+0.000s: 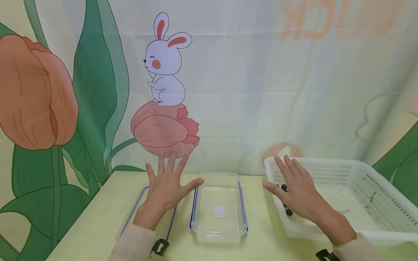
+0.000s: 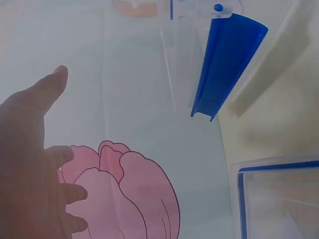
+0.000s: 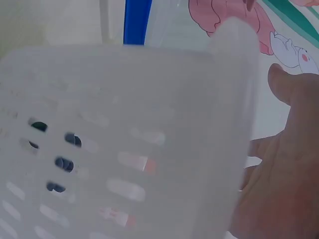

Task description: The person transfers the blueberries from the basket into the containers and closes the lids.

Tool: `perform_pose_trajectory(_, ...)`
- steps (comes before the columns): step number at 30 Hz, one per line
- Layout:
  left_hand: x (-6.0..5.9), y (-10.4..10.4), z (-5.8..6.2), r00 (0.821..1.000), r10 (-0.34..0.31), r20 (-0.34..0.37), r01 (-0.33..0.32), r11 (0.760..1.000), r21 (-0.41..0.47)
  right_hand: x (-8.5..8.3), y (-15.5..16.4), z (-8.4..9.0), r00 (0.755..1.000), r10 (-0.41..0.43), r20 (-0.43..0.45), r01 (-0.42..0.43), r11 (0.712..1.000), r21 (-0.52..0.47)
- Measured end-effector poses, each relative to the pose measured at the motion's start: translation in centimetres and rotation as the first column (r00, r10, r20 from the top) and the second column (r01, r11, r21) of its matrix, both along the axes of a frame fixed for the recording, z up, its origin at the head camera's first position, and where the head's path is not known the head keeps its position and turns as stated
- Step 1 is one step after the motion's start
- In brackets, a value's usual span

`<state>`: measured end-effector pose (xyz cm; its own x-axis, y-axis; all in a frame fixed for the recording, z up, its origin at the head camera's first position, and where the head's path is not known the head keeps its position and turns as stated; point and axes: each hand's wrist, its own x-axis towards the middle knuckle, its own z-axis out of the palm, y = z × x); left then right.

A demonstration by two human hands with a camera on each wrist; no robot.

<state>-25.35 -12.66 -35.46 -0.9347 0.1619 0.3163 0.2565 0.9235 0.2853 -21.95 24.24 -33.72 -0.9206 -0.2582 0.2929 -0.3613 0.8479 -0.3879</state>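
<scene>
My left hand [image 1: 166, 188] is raised with its fingers spread and thumb out. It overlaps a flat clear lid with a blue seal [image 1: 164, 226] in the head view. Just right of that hand stands a clear plastic food container [image 1: 218, 233] with a small white label [image 1: 218, 212] and blue side clips [image 2: 229, 64]. My right hand [image 1: 298, 192] has its fingers extended over the left side of a white plastic basket [image 1: 356, 165]. Several small black round pieces [image 1: 289, 212] lie in the basket beside this hand, some hidden by it.
The pale yellow table [image 1: 86, 221] ends against a hanging cloth [image 1: 235, 90] printed with a rabbit and tulips. Slotted basket walls [image 3: 124, 99] rise near the right hand. Black straps [image 1: 160, 247] sit at both wrists.
</scene>
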Motion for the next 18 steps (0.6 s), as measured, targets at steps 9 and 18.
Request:
perform_pose_trajectory(9,-0.2,-0.5,-0.1,0.999,-0.041,0.028,0.037,0.990,0.138,-0.2,2.0,2.3,0.993,0.088,0.072,-0.082,0.992,-0.093)
perform_pose_trajectory(18,-0.7,-0.6,-1.0,0.995,-0.071,0.069,0.047,0.953,0.299,-1.2,4.4,4.5,0.980,0.143,0.139,-0.124,0.983,-0.138)
